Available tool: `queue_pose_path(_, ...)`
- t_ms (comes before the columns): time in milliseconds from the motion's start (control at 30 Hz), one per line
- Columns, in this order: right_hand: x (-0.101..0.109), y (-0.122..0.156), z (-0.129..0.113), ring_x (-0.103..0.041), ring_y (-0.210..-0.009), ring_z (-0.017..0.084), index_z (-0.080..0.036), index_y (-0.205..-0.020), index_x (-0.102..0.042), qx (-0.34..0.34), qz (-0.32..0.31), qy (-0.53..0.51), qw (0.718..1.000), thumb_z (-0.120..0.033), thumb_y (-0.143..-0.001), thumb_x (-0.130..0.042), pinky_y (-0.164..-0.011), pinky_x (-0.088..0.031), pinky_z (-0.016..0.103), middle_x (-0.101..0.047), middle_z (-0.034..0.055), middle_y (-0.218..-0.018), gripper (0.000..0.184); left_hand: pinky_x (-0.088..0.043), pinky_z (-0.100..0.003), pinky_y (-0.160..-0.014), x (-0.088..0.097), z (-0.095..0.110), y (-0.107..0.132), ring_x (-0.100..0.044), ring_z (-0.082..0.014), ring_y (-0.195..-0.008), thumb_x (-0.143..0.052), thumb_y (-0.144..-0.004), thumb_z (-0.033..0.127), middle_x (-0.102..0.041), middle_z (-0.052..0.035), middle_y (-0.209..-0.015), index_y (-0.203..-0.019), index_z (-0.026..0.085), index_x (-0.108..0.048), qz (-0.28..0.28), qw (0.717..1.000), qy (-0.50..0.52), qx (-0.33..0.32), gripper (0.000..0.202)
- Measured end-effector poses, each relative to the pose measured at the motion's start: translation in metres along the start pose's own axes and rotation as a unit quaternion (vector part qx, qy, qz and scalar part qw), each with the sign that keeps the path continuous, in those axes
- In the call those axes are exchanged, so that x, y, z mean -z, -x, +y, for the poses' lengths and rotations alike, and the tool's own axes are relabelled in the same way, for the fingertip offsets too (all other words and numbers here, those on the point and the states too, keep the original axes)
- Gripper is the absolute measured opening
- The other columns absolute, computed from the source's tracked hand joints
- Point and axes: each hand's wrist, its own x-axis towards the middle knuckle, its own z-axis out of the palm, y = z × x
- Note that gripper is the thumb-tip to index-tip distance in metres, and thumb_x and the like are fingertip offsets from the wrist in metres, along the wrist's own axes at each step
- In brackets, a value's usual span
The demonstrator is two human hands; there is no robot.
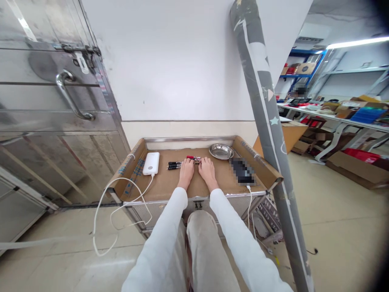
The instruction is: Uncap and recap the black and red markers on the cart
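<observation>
Both my hands lie palm down on the cardboard-covered tabletop, side by side with a small gap between them. My left hand has its fingers laid forward, at the right ends of several black pens and partly hiding them. Fingers forward too, my right hand rests a little to the right, its fingertips close to a small dark piece whose kind I cannot make out. Just beyond the fingertips lies a red pen. What is under either palm is hidden.
A white power bank with a looping white cable stands left. To the right are a round metal dish and a dark phone on a cable. Raised cardboard sides edge the table. A long grey roll leans at its right.
</observation>
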Motion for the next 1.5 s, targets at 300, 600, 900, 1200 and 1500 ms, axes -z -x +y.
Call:
queue_pose_path(300, 0.003, 0.000, 0.001, -0.050, -0.099, 0.024, -0.017, -0.102, -0.060, 0.015, -0.028, -0.016, 0.999, -0.017, -0.093, -0.038, -0.085, -0.036, 0.035, -0.061, 0.0121, -0.103, 0.024, -0.041, -0.037, -0.087, -0.001, 0.000, -0.001, -0.052, -0.0230, -0.101, -0.043, -0.093, 0.019, -0.059, -0.0119, -0.104, -0.097, 0.014, -0.059, 0.003, 1.000, 0.007, 0.011, 0.017)
queue_pose_path(600, 0.000, 0.001, 0.003, -0.052, -0.098, 0.024, -0.017, -0.101, -0.061, -0.004, -0.023, -0.020, 1.000, -0.014, -0.093, -0.038, -0.085, -0.036, 0.035, -0.062, 0.0121, -0.102, 0.024, -0.041, -0.036, -0.088, -0.001, -0.002, 0.000, -0.053, -0.0214, -0.098, -0.045, -0.092, 0.018, -0.059, -0.0095, -0.100, -0.091, 0.016, -0.060, 0.014, 0.999, 0.042, 0.001, 0.015)
queue_pose_path(900, -0.002, -0.001, 0.005, -0.053, -0.099, 0.022, -0.016, -0.108, -0.059, 0.045, -0.050, -0.057, 0.996, -0.022, -0.095, -0.040, -0.086, -0.037, 0.033, -0.063, 0.0110, -0.108, 0.024, -0.043, -0.034, -0.089, 0.000, -0.003, -0.001, -0.054, -0.0190, -0.097, -0.044, -0.092, 0.016, -0.060, -0.0081, -0.101, -0.096, 0.016, -0.057, 0.016, 0.996, 0.084, -0.019, 0.014)
queue_pose_path(1200, 0.004, 0.003, 0.004, -0.052, -0.097, 0.022, -0.019, -0.107, -0.060, 0.006, 0.001, -0.014, 1.000, -0.017, -0.094, -0.038, -0.083, -0.035, 0.033, -0.063, 0.0107, -0.102, 0.025, -0.040, -0.037, -0.097, -0.005, -0.004, -0.002, -0.052, -0.0223, -0.117, -0.039, -0.093, 0.018, -0.058, -0.0125, -0.125, -0.122, 0.017, -0.051, 0.033, 0.997, 0.070, -0.029, 0.031)
queue_pose_path(1500, 0.013, 0.009, 0.005, -0.053, -0.091, 0.021, -0.020, -0.105, -0.060, -0.042, 0.059, -0.038, 0.997, -0.025, -0.097, -0.036, -0.080, -0.032, 0.032, -0.066, 0.0085, -0.095, 0.026, -0.031, -0.041, -0.104, -0.003, -0.004, 0.000, -0.043, -0.0235, -0.126, -0.043, -0.092, 0.024, -0.054, -0.0087, -0.131, -0.127, 0.022, -0.050, -0.025, 0.995, 0.068, -0.070, 0.036)
